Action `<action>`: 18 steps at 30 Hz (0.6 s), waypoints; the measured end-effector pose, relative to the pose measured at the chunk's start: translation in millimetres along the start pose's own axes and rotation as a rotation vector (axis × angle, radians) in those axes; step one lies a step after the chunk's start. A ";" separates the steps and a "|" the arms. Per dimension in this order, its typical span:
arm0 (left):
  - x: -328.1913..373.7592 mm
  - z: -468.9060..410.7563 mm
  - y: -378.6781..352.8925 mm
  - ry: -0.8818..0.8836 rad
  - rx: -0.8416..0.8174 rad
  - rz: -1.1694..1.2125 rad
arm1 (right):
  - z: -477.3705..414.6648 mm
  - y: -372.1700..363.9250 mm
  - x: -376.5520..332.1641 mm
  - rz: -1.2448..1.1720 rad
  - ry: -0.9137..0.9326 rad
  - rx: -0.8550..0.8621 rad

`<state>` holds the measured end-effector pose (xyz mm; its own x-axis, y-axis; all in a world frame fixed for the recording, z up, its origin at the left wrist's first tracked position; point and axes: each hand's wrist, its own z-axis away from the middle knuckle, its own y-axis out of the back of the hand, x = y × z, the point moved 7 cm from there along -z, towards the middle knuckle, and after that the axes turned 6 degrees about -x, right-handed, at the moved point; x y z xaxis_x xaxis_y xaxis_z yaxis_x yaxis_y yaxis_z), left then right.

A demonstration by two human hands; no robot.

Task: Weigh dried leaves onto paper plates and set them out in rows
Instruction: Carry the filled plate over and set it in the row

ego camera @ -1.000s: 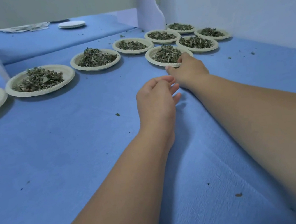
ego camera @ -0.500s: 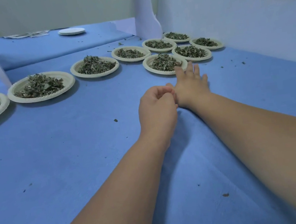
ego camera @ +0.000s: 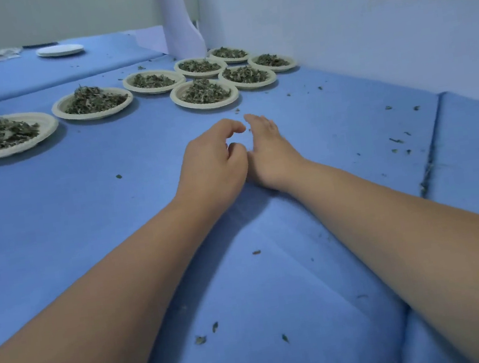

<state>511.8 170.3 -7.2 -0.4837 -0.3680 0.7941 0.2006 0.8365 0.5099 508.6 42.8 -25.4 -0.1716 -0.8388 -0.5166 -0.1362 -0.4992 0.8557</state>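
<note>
While the left hand point(ego camera: 215, 166) curls loosely, thumb and forefinger apart around nothing, the right hand point(ego camera: 271, 155) lies touching it with fingers together and flat, also holding nothing; both rest on the blue worktop point(ego camera: 56, 236) just short of the nearest paper plate point(ego camera: 204, 94). That plate of dried leaves point(ego camera: 205, 91) heads a second row beside the longer one, probably kept tight to the corner to leave room for more. Loose crumbs point(ego camera: 205, 336) scattered about suggest spillage, perhaps what the hands are gathering.
</note>
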 end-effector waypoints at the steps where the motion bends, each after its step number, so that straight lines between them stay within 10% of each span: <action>1: 5.6 3.0 -3.6 -0.005 -0.008 0.006 | 13.2 8.0 2.2 -0.083 0.002 0.037; 18: 178.8 90.5 -134.5 -0.193 -0.234 0.215 | 212.7 148.7 92.4 -0.064 -0.093 0.305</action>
<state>321.1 28.7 36.3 -0.5568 -0.0921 0.8255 0.4934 0.7629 0.4179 265.0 -62.7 48.1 -0.2400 -0.7771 -0.5819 -0.4329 -0.4508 0.7806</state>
